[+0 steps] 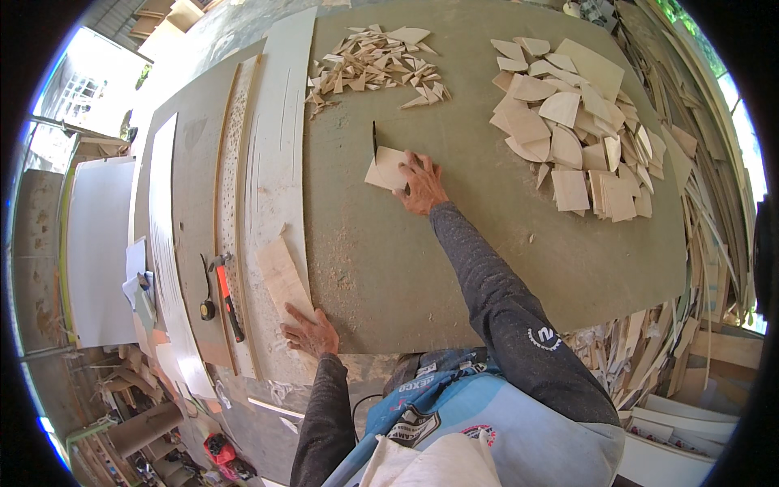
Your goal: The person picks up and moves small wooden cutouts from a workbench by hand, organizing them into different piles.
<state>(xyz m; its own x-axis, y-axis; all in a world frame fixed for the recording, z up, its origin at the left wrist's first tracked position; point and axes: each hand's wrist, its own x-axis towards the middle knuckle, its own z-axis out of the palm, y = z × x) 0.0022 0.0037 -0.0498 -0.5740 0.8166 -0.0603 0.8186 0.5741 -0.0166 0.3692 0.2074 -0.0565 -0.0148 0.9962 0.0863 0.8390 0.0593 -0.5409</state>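
Since this pale wood piece [383,168] looks thin, I'd guess it's light and pretty stiff, not all that slippery, though a skinny corner could chip. It's lying around mid-desk, a bit nearer the far edge of the desk [389,268], right up by the upright black blade [374,140]. Best hold imo is flat on top along the right side, fingers well away from that blade. That's about where my right hand [423,185] is: fingers spread and a little bent, tips on the piece from above, not wrapped round it. Can't tell how hard they're pressing, or whether the thumb is on wood or desk. My left hand [312,331] is loosely spread too, resting on the near end of a plywood strip [281,274] by the near edge.
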